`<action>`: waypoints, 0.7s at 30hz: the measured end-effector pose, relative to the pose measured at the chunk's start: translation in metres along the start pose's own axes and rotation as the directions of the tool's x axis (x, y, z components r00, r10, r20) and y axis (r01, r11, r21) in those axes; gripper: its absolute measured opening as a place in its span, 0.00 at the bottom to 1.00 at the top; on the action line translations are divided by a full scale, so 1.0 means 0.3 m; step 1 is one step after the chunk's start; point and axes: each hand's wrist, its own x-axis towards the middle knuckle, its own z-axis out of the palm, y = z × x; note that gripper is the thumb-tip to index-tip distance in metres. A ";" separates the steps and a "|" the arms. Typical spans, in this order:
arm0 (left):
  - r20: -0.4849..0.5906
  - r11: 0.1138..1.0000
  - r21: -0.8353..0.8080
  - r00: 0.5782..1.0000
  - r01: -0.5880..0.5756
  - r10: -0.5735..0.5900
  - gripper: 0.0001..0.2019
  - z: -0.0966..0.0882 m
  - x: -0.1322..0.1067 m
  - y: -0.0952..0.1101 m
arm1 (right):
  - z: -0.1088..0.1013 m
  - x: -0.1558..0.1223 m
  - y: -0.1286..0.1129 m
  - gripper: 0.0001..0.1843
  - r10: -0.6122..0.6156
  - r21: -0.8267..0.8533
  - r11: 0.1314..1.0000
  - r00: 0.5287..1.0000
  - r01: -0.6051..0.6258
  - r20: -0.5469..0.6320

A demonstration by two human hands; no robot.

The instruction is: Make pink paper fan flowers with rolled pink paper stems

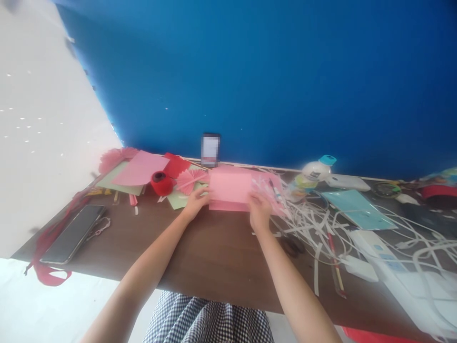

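A light pink sheet of paper [230, 187] is stretched between my two hands above the desk. My left hand [197, 201] pinches its left edge, close to a pink pleated paper fan [192, 180]. At its lower right edge, my right hand [260, 210] grips it with bent fingers. More pink paper [228, 206] shows underneath and behind the held sheet. To the right of it lies a clear packet [264, 186] over pink paper, slightly blurred. A red spool [161, 183] stands left of the fan.
A phone [73, 233] lies at the desk's left, near a red ribbon [50, 275]. Another phone [210, 150] leans on the blue wall. Right are a bottle with a blue cap [316, 171], tangled white cables [321, 221], a teal packet [359, 209] and a power strip [378, 252].
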 end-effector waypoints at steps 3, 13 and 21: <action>0.013 0.999 0.041 1.000 -0.008 0.007 0.15 -0.008 0.005 -0.008 | 0.004 -0.005 -0.003 0.16 0.084 0.043 0.996 0.996 -0.084 0.009; -0.024 1.000 -0.026 1.000 -0.012 0.011 0.21 -0.035 0.012 0.008 | -0.044 0.010 -0.059 0.15 -0.078 -0.052 0.994 0.959 0.095 0.273; 0.006 0.999 -0.034 1.000 -0.029 0.030 0.18 -0.044 0.011 0.022 | -0.058 0.020 -0.058 0.13 -0.063 -0.116 0.986 0.918 0.117 0.390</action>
